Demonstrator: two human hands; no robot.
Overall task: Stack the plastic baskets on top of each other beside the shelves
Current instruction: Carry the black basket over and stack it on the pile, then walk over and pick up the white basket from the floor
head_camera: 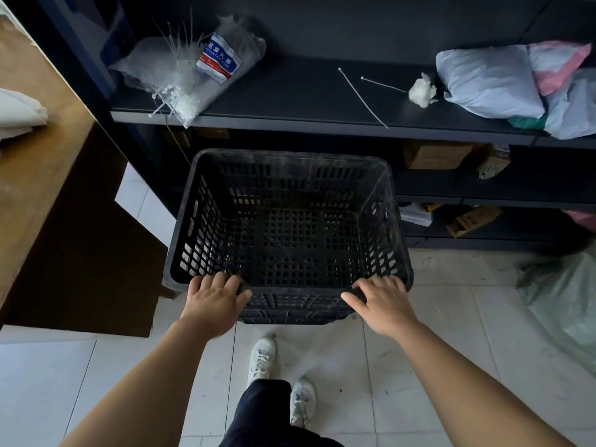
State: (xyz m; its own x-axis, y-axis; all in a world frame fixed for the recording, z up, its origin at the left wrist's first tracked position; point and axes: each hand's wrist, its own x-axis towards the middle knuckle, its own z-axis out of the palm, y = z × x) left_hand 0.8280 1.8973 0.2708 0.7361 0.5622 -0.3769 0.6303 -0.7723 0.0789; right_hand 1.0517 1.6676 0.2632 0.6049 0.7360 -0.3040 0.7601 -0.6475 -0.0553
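My left hand and right hand each have a grip on the near rim of the black plastic basket, fingers hooked over the edge into the inside and thumbs pointing toward each other along the outer wall, so both grips are closed on that rim, one toward each near corner. The basket is empty and sits upright in front of me, its far wall close against the dark shelves. Below its near wall I can see another band of black lattice, which I take to be a second basket underneath, so I judge this one is being seated onto the stack, or is already nested there; I cannot tell whether it has bottomed out fully. The next move, as I read it, is to press down evenly at both corners so it settles level, check that the rims line up, and only then let go. My shoes stand on the white tiled floor just behind the stack. On the shelf above lie a bag of cable ties and some wrapped parcels, well clear of my hands.
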